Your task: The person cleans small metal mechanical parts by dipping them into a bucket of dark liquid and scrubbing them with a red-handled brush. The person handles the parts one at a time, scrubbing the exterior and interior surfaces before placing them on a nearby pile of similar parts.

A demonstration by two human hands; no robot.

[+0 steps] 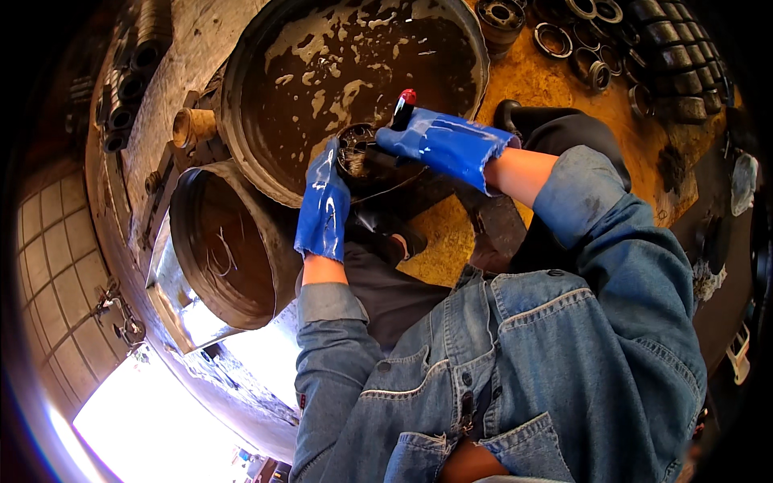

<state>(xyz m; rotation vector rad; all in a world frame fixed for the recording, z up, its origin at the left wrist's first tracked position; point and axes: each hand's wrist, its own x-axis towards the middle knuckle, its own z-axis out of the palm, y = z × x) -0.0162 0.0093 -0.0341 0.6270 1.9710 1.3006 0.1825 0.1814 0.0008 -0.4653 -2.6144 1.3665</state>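
Observation:
Both my hands wear wet blue rubber gloves and meet over the near rim of a large round basin (229, 105). The basin holds dark brown liquid with patches of foam. My left hand (324, 197) grips the left side of a dark, ring-shaped metal part (353, 165), its fingers partly hidden behind it. Closed around a black-handled tool with a red end (407, 98), my right hand (439, 146) reaches in from the right. The red end points up above the fist. The tool's working end is hidden by the glove and the part.
An open metal drum (278, 258) lies tilted at the left with a thin wire inside. A rusty cylinder (195, 126) sits beside the basin. Several metal rings (552, 40) and stacked dark cylindrical parts (684, 60) lie on the oily floor at the upper right.

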